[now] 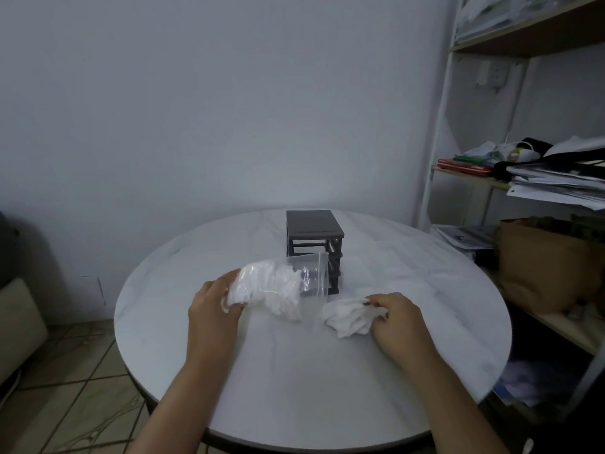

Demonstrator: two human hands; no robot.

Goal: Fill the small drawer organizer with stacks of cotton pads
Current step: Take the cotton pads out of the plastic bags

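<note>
While in left hand (212, 306), pad bag (281, 290) crosswise, mouth rightward.

Glossy clear plastic bag (304, 276) — fluffy cotton pads (347, 317).

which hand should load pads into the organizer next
Right, probably: the right hand grips a loose bunch of cotton pads near the drawer organizer, while the left hand holds the plastic bag.

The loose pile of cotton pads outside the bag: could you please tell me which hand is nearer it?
Right. The right hand grips the loose pile at its right edge; the left hand holds the bag off to its left.
</note>
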